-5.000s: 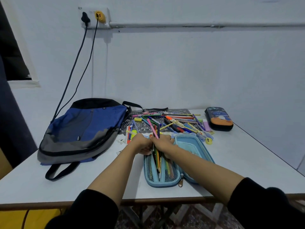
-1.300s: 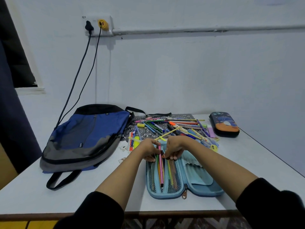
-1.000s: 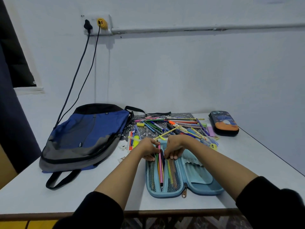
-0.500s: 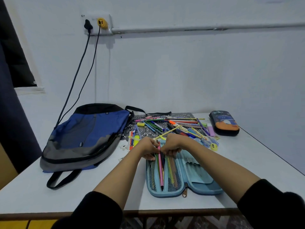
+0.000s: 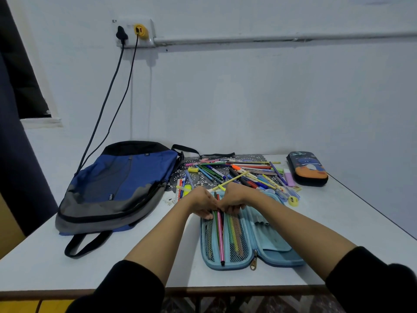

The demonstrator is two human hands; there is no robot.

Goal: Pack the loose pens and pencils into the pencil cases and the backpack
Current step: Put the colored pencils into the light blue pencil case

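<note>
Left hand [image 5: 202, 203] and right hand [image 5: 234, 198] are each curling a tight grip onto top ends of pens [image 5: 220, 236] lying in the open blue pencil case [image 5: 275, 247] on the counter [image 5: 108, 271].

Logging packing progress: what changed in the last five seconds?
A pink pen that was not there five seconds ago now lies along the mesh pocket of the light blue case, and it slid toward the near end in the last second. Left hand and right hand still pinch pens at the pocket's far end. Backpack, dark case, loose pile unmoved.
</note>
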